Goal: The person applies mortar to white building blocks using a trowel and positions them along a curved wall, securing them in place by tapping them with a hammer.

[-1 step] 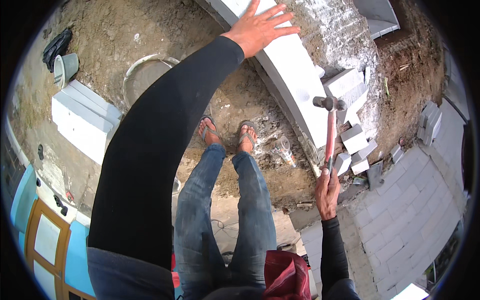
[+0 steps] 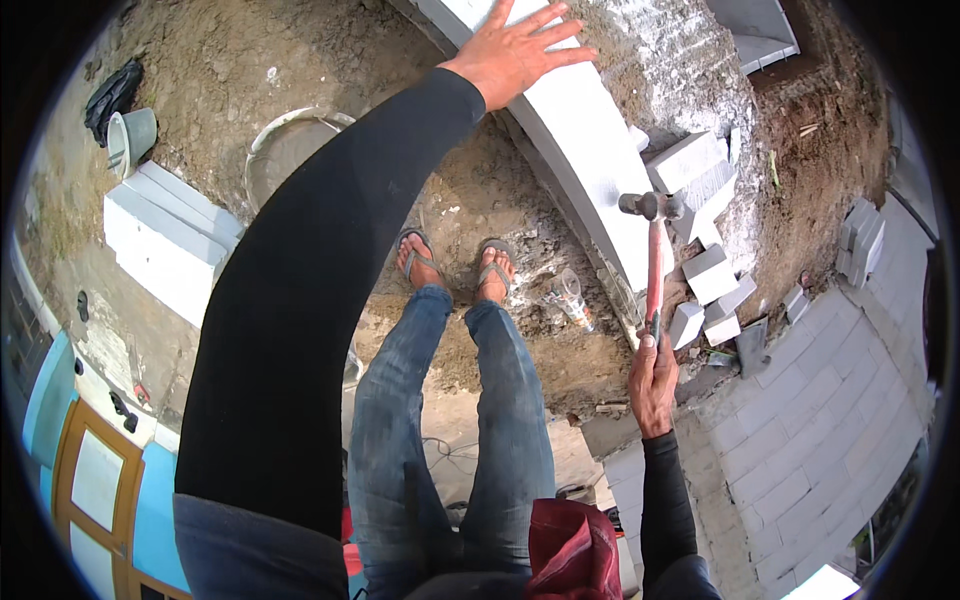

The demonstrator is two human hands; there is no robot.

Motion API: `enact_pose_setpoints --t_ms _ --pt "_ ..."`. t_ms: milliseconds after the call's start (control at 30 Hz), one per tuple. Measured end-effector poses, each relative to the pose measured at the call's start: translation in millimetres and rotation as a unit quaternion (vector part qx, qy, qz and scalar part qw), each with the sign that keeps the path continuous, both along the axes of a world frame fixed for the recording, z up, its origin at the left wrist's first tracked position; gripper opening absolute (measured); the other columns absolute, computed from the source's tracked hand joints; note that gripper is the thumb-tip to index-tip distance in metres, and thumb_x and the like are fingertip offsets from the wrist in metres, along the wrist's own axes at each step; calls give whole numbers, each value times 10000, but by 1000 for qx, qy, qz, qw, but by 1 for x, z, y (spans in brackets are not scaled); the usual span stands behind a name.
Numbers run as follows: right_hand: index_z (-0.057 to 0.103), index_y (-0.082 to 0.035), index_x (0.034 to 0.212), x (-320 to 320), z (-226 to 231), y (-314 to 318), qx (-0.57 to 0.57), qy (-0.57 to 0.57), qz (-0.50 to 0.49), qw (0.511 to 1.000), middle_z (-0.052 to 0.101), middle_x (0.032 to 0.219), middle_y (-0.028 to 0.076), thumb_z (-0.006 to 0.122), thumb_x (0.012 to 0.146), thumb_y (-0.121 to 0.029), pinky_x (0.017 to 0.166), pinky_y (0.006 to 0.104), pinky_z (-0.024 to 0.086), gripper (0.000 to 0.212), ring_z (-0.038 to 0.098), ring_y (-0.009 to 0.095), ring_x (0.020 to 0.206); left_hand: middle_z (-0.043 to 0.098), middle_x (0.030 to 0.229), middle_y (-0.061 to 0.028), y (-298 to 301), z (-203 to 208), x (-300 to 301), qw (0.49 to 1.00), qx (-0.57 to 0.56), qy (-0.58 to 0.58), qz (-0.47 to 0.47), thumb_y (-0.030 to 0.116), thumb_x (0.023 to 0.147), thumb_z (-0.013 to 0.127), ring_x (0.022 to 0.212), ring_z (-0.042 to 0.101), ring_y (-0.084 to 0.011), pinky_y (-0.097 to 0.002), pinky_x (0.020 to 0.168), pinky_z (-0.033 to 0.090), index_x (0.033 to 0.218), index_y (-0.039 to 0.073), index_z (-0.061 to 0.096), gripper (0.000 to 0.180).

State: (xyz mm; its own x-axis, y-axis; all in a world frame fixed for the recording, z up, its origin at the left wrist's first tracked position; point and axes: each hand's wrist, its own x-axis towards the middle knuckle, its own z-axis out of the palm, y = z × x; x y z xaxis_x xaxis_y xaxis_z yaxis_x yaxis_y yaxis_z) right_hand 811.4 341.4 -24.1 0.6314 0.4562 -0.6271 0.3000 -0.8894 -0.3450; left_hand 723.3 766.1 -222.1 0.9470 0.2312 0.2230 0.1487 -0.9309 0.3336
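Note:
My left hand (image 2: 513, 60) lies flat, fingers spread, on top of a long row of white blocks (image 2: 590, 150) at the upper middle. In my right hand (image 2: 654, 392) is a hammer (image 2: 655, 270), gripped by the dark lower end of its reddish handle. Its metal head points away from me, over or beside the near end of the white row; I cannot tell whether it touches. To the right of the hammer lie several loose white block pieces (image 2: 710, 275). A clear plastic cup (image 2: 568, 285) lies on the soil left of the row.
Stacked white blocks (image 2: 165, 245) stand at the left, near a round mortar tub (image 2: 285, 160) and a grey bucket (image 2: 133, 135). A block wall (image 2: 800, 430) rises at the right. My sandalled feet (image 2: 420, 260) are on bare soil. A grey metal trough (image 2: 755, 35) sits at the far right.
The hammer head has shifted slightly to the left, and my right hand has moved a little with it. My left hand stays on the blocks, nearly unmoved.

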Motion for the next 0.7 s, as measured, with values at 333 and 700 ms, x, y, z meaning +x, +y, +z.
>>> enact_pose_setpoints --t_ms 333,700 --pt "517 23 1100 -18 -18 -24 180 -110 -57 976 510 657 53 450 1084 -306 488 300 333 336 431 147 518 434 1562 -119 4 -23 3 1000 -14 -8 -22 86 917 492 1452 387 -277 -470 1166 322 1479 149 473 566" --pt "548 -20 1025 -15 -15 -53 24 -70 -7 997 532 638 132 454 1081 -340 537 427 399 338 522 283 542 381 1593 -130 -8 12 9 989 22 144 10 62 904 496 1449 383 -323 -537 1106 383 1516 174 422 626"
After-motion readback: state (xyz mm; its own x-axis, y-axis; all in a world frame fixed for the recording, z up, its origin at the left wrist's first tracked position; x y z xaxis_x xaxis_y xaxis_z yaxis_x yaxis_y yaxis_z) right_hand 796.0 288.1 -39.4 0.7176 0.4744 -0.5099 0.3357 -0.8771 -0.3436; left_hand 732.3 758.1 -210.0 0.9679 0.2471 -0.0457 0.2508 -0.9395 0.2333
